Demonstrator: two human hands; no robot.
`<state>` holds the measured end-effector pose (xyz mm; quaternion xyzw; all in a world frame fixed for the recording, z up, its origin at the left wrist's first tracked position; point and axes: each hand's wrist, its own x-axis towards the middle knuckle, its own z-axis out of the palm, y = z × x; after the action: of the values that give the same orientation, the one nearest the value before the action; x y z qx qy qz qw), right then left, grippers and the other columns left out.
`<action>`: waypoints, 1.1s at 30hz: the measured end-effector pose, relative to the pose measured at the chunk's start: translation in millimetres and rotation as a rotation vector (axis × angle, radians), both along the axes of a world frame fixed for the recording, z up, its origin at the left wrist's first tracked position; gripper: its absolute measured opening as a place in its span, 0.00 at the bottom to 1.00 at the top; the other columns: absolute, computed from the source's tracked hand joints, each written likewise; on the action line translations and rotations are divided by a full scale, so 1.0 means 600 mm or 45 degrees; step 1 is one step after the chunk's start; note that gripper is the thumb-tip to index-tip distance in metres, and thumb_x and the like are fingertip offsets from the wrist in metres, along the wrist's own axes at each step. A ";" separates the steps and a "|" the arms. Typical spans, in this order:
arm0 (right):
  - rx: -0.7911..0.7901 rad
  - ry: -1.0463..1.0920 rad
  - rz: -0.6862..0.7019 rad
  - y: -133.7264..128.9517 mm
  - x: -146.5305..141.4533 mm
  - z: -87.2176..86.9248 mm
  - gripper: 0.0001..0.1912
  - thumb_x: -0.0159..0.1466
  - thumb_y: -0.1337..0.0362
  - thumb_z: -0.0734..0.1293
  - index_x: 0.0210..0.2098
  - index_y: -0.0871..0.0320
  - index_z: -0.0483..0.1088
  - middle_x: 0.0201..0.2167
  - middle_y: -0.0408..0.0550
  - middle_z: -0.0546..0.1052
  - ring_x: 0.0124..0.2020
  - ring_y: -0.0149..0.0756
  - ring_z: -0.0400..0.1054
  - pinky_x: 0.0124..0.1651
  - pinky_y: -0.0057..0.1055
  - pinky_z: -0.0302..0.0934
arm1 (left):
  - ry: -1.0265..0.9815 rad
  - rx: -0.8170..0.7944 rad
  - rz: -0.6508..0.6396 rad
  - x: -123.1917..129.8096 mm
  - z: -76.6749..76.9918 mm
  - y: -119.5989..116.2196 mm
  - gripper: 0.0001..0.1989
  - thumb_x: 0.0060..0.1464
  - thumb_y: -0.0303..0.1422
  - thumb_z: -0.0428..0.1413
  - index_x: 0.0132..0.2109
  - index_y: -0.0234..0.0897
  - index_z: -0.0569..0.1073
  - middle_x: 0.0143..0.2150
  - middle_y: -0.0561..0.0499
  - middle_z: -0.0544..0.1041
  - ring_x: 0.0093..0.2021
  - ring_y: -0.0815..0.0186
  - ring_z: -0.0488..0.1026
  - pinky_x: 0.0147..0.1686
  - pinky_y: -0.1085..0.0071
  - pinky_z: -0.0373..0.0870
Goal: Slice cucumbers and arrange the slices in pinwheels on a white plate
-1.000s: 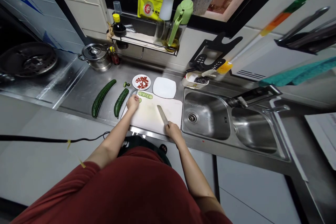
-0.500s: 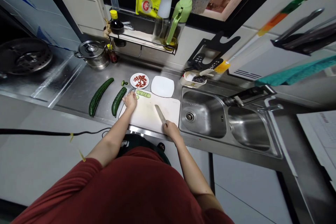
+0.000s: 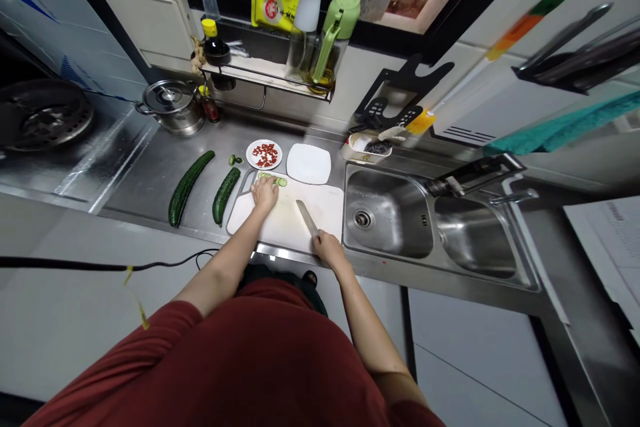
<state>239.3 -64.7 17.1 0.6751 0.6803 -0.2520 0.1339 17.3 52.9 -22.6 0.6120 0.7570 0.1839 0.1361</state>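
A white cutting board point(image 3: 280, 220) lies in front of me on the steel counter. Along its far edge runs a row of cucumber slices point(image 3: 282, 182), partly covered by my left hand point(image 3: 265, 195). That hand rests at the slices with its fingers outstretched, and I see nothing gripped in it. My right hand point(image 3: 329, 248) is closed around the handle of a knife point(image 3: 306, 215), whose blade points away from me over the board. Left of the board lie a shorter cucumber point(image 3: 227, 196) and a longer whole cucumber point(image 3: 191, 188).
Behind the board stand a plate of red chopped pieces point(image 3: 264, 155) and a white square plate point(image 3: 309, 164). Small green cucumber ends point(image 3: 234, 160) lie beside them. A double sink point(image 3: 387, 213) is to the right. At the left are a lidded pot point(image 3: 173, 107) and a stove point(image 3: 45, 113).
My left hand has moved right, from the board's far left corner onto the cucumber slices. The knife in my right hand has stayed nearly in place over the board.
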 end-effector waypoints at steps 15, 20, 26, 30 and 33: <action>-0.018 0.033 -0.018 0.001 0.000 0.007 0.17 0.67 0.61 0.53 0.47 0.59 0.69 0.44 0.57 0.76 0.45 0.43 0.71 0.40 0.30 0.58 | 0.122 -0.136 -0.223 0.008 -0.001 0.040 0.17 0.57 0.34 0.51 0.53 0.45 0.71 0.49 0.43 0.70 0.51 0.53 0.65 0.50 0.58 0.58; -0.038 0.022 -0.034 0.001 -0.003 0.012 0.17 0.67 0.62 0.53 0.47 0.60 0.69 0.44 0.58 0.76 0.45 0.42 0.71 0.40 0.30 0.58 | 0.034 -0.111 -0.231 0.008 0.002 0.043 0.14 0.56 0.29 0.51 0.49 0.43 0.70 0.48 0.45 0.72 0.51 0.57 0.66 0.50 0.63 0.59; -0.046 0.015 -0.030 0.002 -0.008 0.015 0.17 0.67 0.62 0.53 0.47 0.60 0.69 0.44 0.58 0.76 0.46 0.41 0.70 0.42 0.30 0.58 | -0.199 -0.204 -0.130 -0.006 0.007 0.036 0.13 0.54 0.27 0.51 0.46 0.45 0.71 0.38 0.53 0.77 0.42 0.63 0.72 0.44 0.68 0.63; -0.060 -0.004 -0.043 0.003 -0.014 0.016 0.17 0.68 0.61 0.53 0.48 0.61 0.69 0.45 0.58 0.76 0.47 0.42 0.70 0.43 0.30 0.58 | -0.344 -0.278 -0.071 -0.014 0.004 0.017 0.12 0.53 0.30 0.54 0.46 0.44 0.73 0.35 0.54 0.78 0.39 0.65 0.73 0.40 0.71 0.65; -0.038 -0.003 -0.052 0.002 -0.019 0.015 0.17 0.69 0.60 0.53 0.48 0.60 0.68 0.44 0.57 0.76 0.46 0.41 0.70 0.43 0.30 0.58 | -0.395 -0.304 -0.062 -0.018 0.000 0.000 0.13 0.52 0.31 0.55 0.46 0.43 0.74 0.34 0.53 0.78 0.38 0.66 0.74 0.39 0.72 0.65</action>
<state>228.1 -63.5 26.0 0.6870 0.6624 -0.2641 0.1397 6.6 52.6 -22.9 0.5742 0.7282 0.1817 0.3271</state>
